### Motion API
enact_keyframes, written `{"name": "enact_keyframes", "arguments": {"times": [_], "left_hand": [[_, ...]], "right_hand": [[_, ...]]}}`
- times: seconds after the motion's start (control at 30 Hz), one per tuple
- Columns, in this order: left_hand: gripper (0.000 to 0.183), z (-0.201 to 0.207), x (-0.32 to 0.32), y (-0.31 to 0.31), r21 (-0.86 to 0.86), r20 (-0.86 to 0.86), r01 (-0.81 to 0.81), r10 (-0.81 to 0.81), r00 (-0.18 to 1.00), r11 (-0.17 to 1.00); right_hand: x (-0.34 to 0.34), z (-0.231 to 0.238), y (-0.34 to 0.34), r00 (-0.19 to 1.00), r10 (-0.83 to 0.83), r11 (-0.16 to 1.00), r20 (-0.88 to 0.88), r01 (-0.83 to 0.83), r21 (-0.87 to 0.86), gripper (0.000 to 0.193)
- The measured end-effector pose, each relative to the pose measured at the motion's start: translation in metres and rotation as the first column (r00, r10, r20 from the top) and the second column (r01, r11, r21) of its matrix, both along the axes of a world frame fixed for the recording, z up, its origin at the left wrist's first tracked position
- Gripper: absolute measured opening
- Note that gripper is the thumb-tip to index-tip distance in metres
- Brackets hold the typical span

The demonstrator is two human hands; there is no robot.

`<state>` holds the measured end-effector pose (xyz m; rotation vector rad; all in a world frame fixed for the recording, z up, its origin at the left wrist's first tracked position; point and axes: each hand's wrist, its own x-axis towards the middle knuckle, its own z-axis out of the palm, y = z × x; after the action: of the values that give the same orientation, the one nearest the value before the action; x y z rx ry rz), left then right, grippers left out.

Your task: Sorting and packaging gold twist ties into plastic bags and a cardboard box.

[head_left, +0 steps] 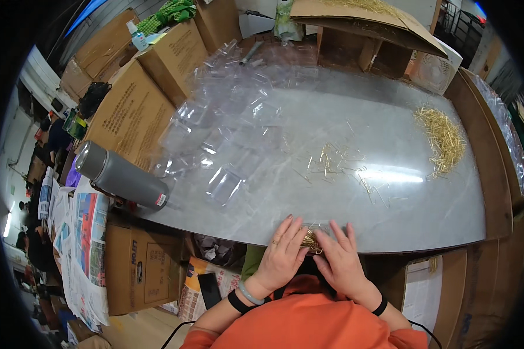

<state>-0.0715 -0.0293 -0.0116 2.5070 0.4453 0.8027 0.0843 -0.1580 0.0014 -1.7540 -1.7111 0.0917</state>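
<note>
At the table's front edge, a small bunch of thin gold wire pieces [312, 241] lies between my hands. My left hand [282, 253] presses on its left side, fingers bent together with the thumb against the bunch. From the right, my right hand [342, 262] holds it with thumb and forefinger, its other fingers reaching forward on the tabletop. A clear edge shows just beyond the bunch; whether it belongs to a plastic case I cannot tell. Farther up the table lie loose gold wire pieces [326, 163], scattered, and a larger heap [441, 139] sits at the right.
Clear plastic cases [227, 139] cover the left of the grey table [384, 221]. A grey bottle [125, 176] stands at the left edge. Cardboard boxes [131, 119] line the left side, a cardboard shelf [361, 49] the back, and a cardboard wall [490, 157] the right.
</note>
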Motion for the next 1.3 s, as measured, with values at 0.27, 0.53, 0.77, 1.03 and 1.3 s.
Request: {"name": "enact_keyframes", "arguments": {"times": [0.27,0.53,0.77,1.03,1.3], "left_hand": [[0.044,0.008,0.006,-0.003,0.034,-0.115,-0.018,0.022,0.993,0.999],[0.045,0.008,0.010,0.006,0.065,-0.093,0.057,-0.051,0.994,0.996],[0.045,0.009,0.009,0.008,0.038,-0.111,0.091,-0.087,0.990,0.995],[0.044,0.006,0.010,0.005,0.041,-0.090,0.058,-0.054,0.994,0.997],[0.047,0.007,0.010,0.006,0.045,-0.091,0.064,-0.059,0.994,0.997]], "right_hand": [[0.006,0.004,0.012,0.947,-0.252,0.960,-0.199,0.271,0.076,0.045],[0.020,0.015,0.019,0.996,-0.090,0.990,0.011,0.088,0.106,0.036],[0.010,0.004,0.025,0.906,-0.379,0.915,-0.186,0.397,0.071,0.031],[0.014,0.004,0.007,0.927,-0.311,0.942,-0.212,0.330,0.062,0.016],[0.022,0.021,0.018,0.931,-0.284,0.957,-0.231,0.289,-0.010,0.015]]}}
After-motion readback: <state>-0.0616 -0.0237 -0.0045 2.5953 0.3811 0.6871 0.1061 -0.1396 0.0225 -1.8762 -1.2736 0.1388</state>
